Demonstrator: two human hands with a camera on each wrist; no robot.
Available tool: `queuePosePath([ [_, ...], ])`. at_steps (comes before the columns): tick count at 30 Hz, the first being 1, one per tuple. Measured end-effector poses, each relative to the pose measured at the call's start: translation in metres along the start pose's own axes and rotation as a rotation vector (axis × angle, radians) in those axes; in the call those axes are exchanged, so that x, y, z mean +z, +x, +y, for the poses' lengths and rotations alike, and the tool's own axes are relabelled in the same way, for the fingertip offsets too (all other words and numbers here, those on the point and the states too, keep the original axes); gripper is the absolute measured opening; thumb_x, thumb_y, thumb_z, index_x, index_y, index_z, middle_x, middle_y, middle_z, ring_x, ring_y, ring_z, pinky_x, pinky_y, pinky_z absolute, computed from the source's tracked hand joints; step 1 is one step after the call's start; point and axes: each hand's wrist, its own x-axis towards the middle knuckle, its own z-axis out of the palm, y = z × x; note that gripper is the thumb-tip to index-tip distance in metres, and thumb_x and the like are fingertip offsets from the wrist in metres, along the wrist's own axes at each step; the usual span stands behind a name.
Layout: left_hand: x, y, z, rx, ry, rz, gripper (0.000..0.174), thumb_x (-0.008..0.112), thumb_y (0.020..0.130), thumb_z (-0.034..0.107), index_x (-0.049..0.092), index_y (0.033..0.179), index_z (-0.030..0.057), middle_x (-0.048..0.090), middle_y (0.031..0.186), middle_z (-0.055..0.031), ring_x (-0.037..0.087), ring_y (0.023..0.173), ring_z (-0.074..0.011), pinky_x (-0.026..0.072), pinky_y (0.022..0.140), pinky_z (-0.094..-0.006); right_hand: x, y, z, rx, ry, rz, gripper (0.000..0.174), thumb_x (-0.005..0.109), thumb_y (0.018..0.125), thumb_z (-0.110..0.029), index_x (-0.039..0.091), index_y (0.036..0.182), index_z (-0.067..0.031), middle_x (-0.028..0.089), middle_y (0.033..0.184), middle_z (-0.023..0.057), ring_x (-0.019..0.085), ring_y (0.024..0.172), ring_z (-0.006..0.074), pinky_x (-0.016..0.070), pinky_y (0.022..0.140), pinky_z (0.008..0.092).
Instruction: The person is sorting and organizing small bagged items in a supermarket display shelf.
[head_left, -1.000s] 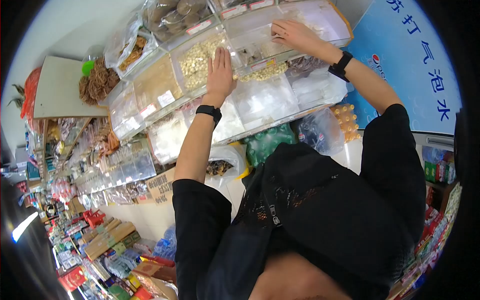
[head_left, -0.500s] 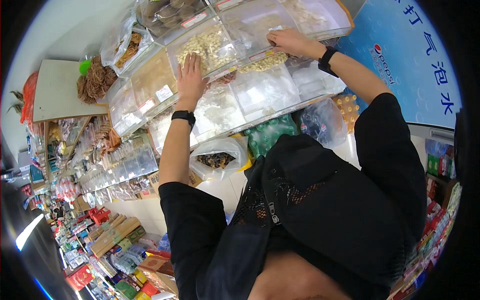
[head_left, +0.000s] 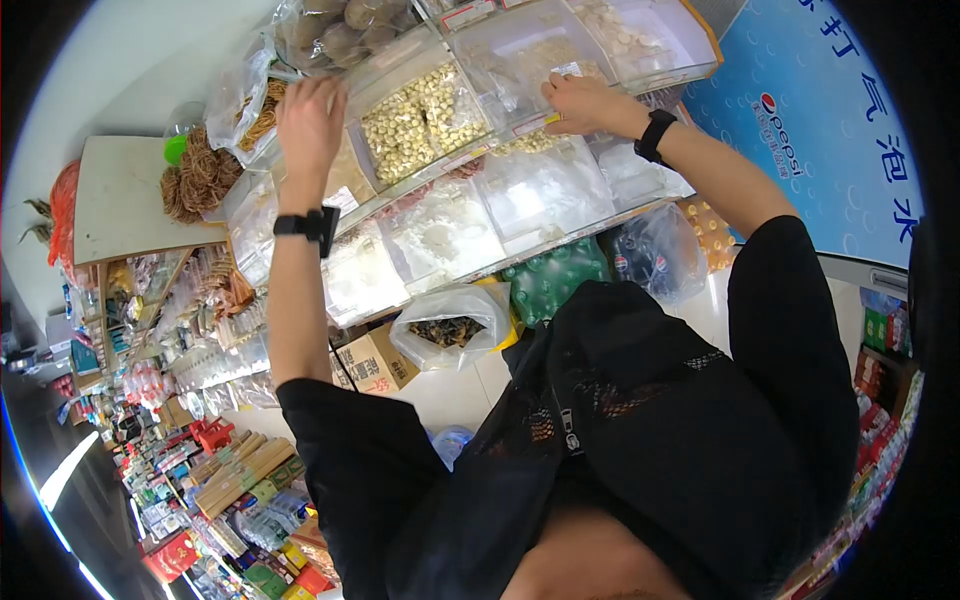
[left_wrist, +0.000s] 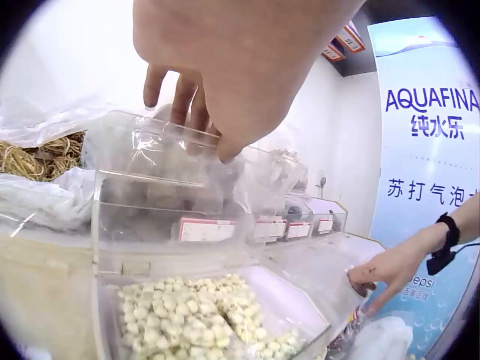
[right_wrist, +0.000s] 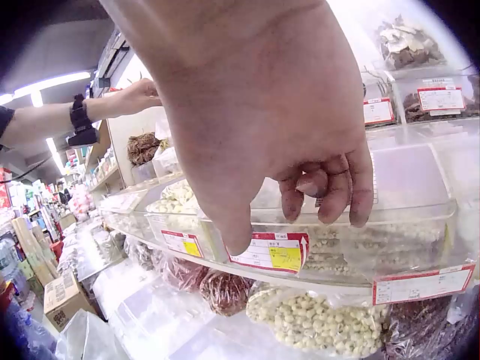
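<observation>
In the head view, my left hand [head_left: 312, 128] is raised at the left of a clear bin of pale round seeds [head_left: 408, 125]. The left wrist view shows its thumb before and fingers behind the top edge of an upright clear lid [left_wrist: 154, 161], gripping it, above the seeds [left_wrist: 176, 319]. My right hand [head_left: 592, 106] is at the front of the neighbouring bin. Seen from the right wrist, that hand [right_wrist: 274, 112] has bent fingers behind the clear front rim [right_wrist: 405, 217] and its thumb outside, by a red-edged label [right_wrist: 274, 251].
Below the bins are clear-lidded compartments [head_left: 440, 235], an open bag of dark dried goods [head_left: 445, 332], green bottles [head_left: 560, 278] and a cardboard box [head_left: 378, 362]. A blue Pepsi cooler [head_left: 790, 130] stands right; bundled brown strands [head_left: 200, 178] lie left.
My left hand has moved left and up from over the seed bin, whose seeds now show fully. My right hand has shifted from further inside its bin down to the front edge.
</observation>
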Motion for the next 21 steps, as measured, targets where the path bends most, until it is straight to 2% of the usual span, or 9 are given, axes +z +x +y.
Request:
queuePosePath([
  [3, 0.011, 0.02, -0.005, -0.052, 0.146, 0.079, 0.025, 0.067, 0.088, 0.027, 0.072, 0.109, 0.0144, 0.066, 0.108, -0.0047, 0.057, 0.104, -0.0258, 0.0439, 0.085, -0.0439, 0.009, 0.001, 0.002, -0.004, 0.003, 0.067, 0.061, 0.075, 0.077, -0.043, 0.056, 0.108, 0.0059, 0.06, 0.107, 0.024, 0.063, 0.098, 0.0396, 0.0519, 0.084, 0.044],
  [8, 0.034, 0.022, -0.012, -0.08, 0.151, 0.088, 0.036, 0.065, 0.089, 0.028, 0.063, 0.123, 0.0143, 0.063, 0.114, -0.0051, 0.054, 0.107, -0.0282, 0.0428, 0.087, -0.0442, 0.009, 0.002, -0.007, 0.058, -0.059, 0.025, 0.061, 0.073, 0.079, -0.046, 0.055, 0.107, 0.0053, 0.058, 0.106, 0.0219, 0.062, 0.099, 0.0379, 0.0525, 0.082, 0.0444],
  [11, 0.03, 0.013, -0.004, -0.084, 0.122, 0.071, 0.046, 0.068, 0.088, 0.027, 0.056, 0.13, 0.0114, 0.06, 0.123, -0.007, 0.053, 0.112, -0.0299, 0.0418, 0.091, -0.0453, 0.013, 0.005, -0.009, 0.077, -0.064, 0.027, 0.062, 0.074, 0.078, -0.047, 0.055, 0.106, 0.0053, 0.058, 0.105, 0.022, 0.063, 0.098, 0.0376, 0.053, 0.082, 0.0444],
  [13, 0.022, 0.006, 0.005, -0.029, 0.03, 0.28, 0.047, 0.066, 0.091, 0.027, 0.052, 0.133, 0.01, 0.055, 0.133, -0.0111, 0.052, 0.12, -0.0325, 0.0397, 0.1, -0.0479, 0.014, 0.005, -0.01, 0.082, -0.07, 0.021, 0.062, 0.074, 0.077, -0.047, 0.056, 0.105, 0.0052, 0.058, 0.105, 0.0221, 0.063, 0.097, 0.0375, 0.0532, 0.081, 0.0444],
  [14, 0.016, 0.001, 0.007, 0.008, 0.046, 0.271, 0.047, 0.066, 0.091, 0.025, 0.051, 0.132, 0.0079, 0.049, 0.14, -0.0127, 0.049, 0.125, -0.0338, 0.0382, 0.103, -0.0464, 0.014, 0.005, -0.012, 0.086, -0.08, 0.07, 0.062, 0.077, 0.074, -0.047, 0.059, 0.102, 0.0052, 0.06, 0.102, 0.0219, 0.064, 0.094, 0.0372, 0.0538, 0.08, 0.0441],
  [15, 0.014, -0.005, 0.011, 0.003, 0.044, 0.265, 0.047, 0.066, 0.091, 0.025, 0.051, 0.132, 0.0079, 0.049, 0.14, -0.0127, 0.049, 0.125, -0.0338, 0.0382, 0.103, -0.0464, 0.014, 0.004, -0.013, 0.09, -0.09, 0.118, 0.061, 0.08, 0.07, -0.046, 0.062, 0.099, 0.0053, 0.062, 0.099, 0.0217, 0.066, 0.091, 0.037, 0.0543, 0.079, 0.0439],
  [17, 0.011, -0.017, 0.023, 0.148, -0.144, 0.13, 0.047, 0.067, 0.09, 0.025, 0.051, 0.132, 0.0081, 0.05, 0.139, -0.0128, 0.049, 0.125, -0.033, 0.0391, 0.103, -0.0448, 0.013, 0.004, -0.015, 0.086, -0.118, 0.107, 0.061, 0.08, 0.07, -0.046, 0.062, 0.098, 0.0052, 0.062, 0.099, 0.0216, 0.066, 0.09, 0.0363, 0.0546, 0.078, 0.0432],
  [19, 0.009, -0.032, 0.044, 0.204, -0.299, -0.364, 0.046, 0.066, 0.091, 0.024, 0.052, 0.131, 0.007, 0.05, 0.139, -0.014, 0.049, 0.125, -0.0325, 0.0387, 0.104, -0.0454, 0.009, 0.006, -0.017, 0.08, -0.147, 0.103, 0.061, 0.08, 0.07, -0.047, 0.063, 0.098, 0.0051, 0.062, 0.098, 0.0216, 0.066, 0.09, 0.0357, 0.055, 0.077, 0.0425],
  [21, 0.039, -0.046, 0.055, 0.271, -0.335, -0.404, 0.049, 0.066, 0.09, 0.023, 0.05, 0.133, 0.0072, 0.048, 0.142, -0.0151, 0.047, 0.128, -0.0327, 0.0378, 0.105, -0.0461, 0.005, 0.007, -0.02, 0.04, -0.189, 0.0, 0.065, 0.079, 0.072, -0.048, 0.058, 0.102, 0.0055, 0.059, 0.102, 0.022, 0.064, 0.095, 0.036, 0.0536, 0.081, 0.0427],
])
